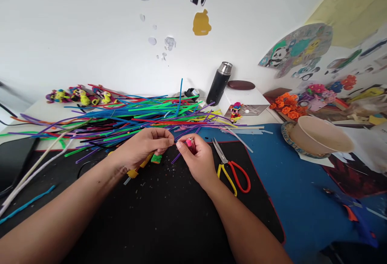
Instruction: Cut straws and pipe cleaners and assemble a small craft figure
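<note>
both hands meet over the black mat (169, 215): left hand (142, 149) pinches the end of a purple pipe cleaner (177, 157), right hand (196, 157) curls shut around a small pink piece (190, 142) touching that end. the grip looks fiddly; the thin stem could slip from the fingertips and drop among the loose pipe cleaner pile (136, 119) just behind. open scissors (231, 167) lie just beside the right wrist, an easy snag.
</note>
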`<state>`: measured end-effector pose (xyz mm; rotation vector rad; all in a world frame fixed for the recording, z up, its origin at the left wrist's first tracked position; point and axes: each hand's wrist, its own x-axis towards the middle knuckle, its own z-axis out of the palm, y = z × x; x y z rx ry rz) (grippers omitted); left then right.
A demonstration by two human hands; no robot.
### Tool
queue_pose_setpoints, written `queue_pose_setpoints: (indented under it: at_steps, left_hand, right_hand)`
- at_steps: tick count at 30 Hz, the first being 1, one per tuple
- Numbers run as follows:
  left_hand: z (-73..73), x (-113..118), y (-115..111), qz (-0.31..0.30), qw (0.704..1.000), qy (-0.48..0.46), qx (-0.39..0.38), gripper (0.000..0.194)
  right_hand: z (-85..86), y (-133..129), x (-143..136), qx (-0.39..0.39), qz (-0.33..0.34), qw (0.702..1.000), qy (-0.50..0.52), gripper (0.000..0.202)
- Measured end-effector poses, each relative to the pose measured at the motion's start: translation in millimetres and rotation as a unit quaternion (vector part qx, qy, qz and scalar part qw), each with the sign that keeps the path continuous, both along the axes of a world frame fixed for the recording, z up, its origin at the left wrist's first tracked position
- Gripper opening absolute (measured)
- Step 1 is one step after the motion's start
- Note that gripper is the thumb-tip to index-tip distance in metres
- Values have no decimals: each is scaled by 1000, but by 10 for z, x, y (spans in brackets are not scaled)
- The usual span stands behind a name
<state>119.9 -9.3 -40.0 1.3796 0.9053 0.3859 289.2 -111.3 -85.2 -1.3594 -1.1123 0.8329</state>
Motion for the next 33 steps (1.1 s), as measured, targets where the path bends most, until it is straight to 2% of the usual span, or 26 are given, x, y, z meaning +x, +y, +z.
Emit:
queue_pose_setpoints:
  at_steps: [12,21,26,30,33]
  left_hand:
    - [-22,0,-1,-5,1000,-4,-24,27]
    - [-14,9,-13,-20,1000,-3,-9,28]
    - [-12,6,-14,-41,999,-8,0,32]
    - [1,-17,14,-25,999,-17,18,34]
    - [15,-27,25,-14,998,-23,62,34]
  right_hand:
    - [13,-1,-16,-2,1,1000,-14,25]
    - [40,-20,-21,4,10,1000,6,22]
    - [20,-8,-24,-21,21,997,68,23]
    - [-8,39,-10,-37,32,984,174,28]
    - [-11,68,0,-45,45,970,234,30]
